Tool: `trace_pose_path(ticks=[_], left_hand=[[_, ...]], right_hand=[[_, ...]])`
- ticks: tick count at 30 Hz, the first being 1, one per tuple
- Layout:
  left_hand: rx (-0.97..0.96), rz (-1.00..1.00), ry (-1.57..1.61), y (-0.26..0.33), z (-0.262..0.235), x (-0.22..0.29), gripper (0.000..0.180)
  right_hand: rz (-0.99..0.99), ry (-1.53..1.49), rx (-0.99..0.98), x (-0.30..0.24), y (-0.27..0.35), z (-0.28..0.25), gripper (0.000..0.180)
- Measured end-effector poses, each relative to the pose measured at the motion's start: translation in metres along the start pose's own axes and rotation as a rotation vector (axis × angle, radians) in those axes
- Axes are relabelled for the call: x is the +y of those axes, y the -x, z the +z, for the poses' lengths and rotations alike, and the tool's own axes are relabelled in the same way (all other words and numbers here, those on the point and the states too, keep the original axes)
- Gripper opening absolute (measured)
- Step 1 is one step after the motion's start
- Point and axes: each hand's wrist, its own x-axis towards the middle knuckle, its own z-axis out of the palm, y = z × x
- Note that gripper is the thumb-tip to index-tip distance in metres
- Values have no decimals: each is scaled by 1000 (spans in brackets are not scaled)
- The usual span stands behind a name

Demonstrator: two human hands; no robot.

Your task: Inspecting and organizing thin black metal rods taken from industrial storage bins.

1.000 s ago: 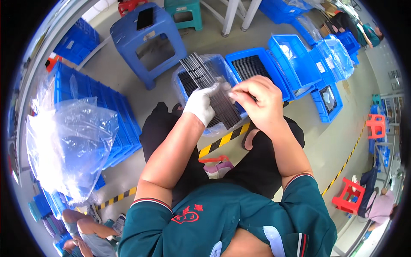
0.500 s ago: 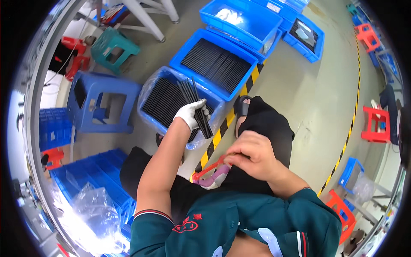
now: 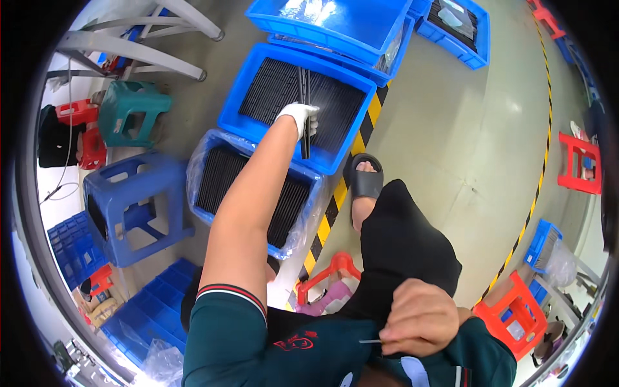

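My left hand (image 3: 300, 118), in a white glove, is closed around a few long, thin black strips (image 3: 304, 97). It reaches over a blue bin (image 3: 233, 126) filled with rows of similar black strips (image 3: 267, 90). Closer to me stands a second blue bin (image 3: 314, 193), lined with clear plastic and also holding black strips (image 3: 222, 177); my left forearm covers part of it. My bare right hand (image 3: 419, 319) is held near my chest, fingers closed on a thin greyish piece (image 3: 369, 341) whose tip pokes out to the left.
More blue bins (image 3: 332, 48) are stacked beyond, with another (image 3: 454, 39) at the far right. Left are a blue stool (image 3: 138, 206) and a green stool (image 3: 129, 113). A red stool (image 3: 512, 316) stands right. Yellow-black tape (image 3: 329, 222) crosses the floor.
My left hand has moved from the lined bin to the farther bin, and the bundle in it looks smaller. My right hand has drawn back toward my chest. The view has shifted.
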Motion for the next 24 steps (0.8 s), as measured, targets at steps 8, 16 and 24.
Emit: trace_pose_path(ticks=[8,16,24], left_hand=[[126,-265,-293,-125,20,-36,15],[587,72,-1026,-82,78,-19,30],[707,389,-1135,-68,63,-30,29]], right_hand=[[46,-132,77,7,-9,-25,19],[33,-132,136,14,-17,-27,17],[33,-139,133,14,-16,-25,16]])
